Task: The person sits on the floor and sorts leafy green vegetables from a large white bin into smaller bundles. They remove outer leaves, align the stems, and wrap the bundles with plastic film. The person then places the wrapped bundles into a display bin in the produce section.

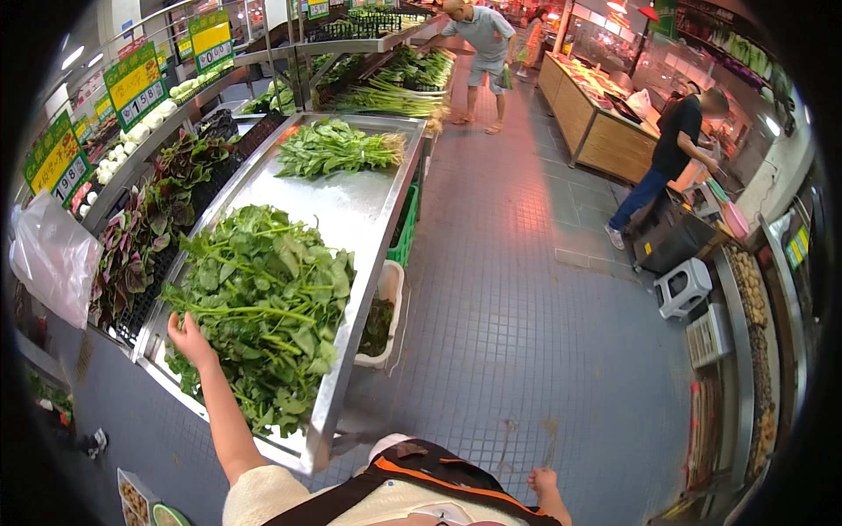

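A big pile of leafy greens (pixel 263 309) lies on the near end of a sloping stainless steel display tray (pixel 329 197). My left hand (pixel 189 337) is at the pile's left edge, with thumb and finger by a green stem; whether it grips the stem I cannot tell. Farther up the same tray lies a bundle of greens with pale roots (pixel 342 148). My right hand (pixel 543 481) hangs low at my right side over the tiled floor, fingers curled; thin blurred stems seem to show just above it.
Red-green amaranth (pixel 131 243) and a clear plastic bag (pixel 52 256) are left of the tray. A white basket (pixel 388 315) and a green crate (pixel 404 223) stand beneath its right side. One person leans over vegetables ahead; another works at the right, near a grey stool (pixel 684 288).
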The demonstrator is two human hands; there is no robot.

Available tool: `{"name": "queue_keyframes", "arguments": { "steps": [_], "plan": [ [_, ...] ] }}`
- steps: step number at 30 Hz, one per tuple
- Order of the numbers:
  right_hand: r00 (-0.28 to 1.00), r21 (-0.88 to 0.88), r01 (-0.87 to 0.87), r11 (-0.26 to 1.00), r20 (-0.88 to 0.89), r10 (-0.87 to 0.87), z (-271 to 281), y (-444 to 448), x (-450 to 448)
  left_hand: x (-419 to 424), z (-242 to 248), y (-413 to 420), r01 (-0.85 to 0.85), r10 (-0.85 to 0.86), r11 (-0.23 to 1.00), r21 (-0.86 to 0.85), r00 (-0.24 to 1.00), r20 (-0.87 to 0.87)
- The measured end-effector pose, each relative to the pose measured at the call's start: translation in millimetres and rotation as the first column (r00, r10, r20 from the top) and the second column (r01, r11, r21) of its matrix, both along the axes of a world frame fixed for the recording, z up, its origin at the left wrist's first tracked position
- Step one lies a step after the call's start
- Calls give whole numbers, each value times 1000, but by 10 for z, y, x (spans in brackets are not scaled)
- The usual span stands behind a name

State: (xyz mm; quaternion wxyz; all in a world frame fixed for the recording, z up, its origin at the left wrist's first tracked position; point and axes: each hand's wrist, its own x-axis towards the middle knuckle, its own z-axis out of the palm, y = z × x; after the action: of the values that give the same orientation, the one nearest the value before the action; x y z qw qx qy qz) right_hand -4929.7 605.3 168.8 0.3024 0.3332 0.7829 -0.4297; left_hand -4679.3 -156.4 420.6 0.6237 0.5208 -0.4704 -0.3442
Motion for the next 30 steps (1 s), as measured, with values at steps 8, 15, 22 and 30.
{"name": "queue_keyframes", "arguments": {
  "steps": [8,15,22,30],
  "plan": [
    [931,-57,-358,932,57,361,-424,-1002,-1978,-754,-48,-47,-253,261,964,-86,961,89],
    [628,-57,-775,629,39,778,-360,-1695,-3469,-3282,-230,-563,-137,141,990,-38,983,115],
    [991,-205,131,970,36,-126,-169,-1922,-4949,-7035,-278,-189,727,-667,682,-77,662,343],
    [728,1,-677,736,143,670,-252,-2075,-6914,-8186,-1678,19,808,-918,357,469,210,337]
  ]
}}
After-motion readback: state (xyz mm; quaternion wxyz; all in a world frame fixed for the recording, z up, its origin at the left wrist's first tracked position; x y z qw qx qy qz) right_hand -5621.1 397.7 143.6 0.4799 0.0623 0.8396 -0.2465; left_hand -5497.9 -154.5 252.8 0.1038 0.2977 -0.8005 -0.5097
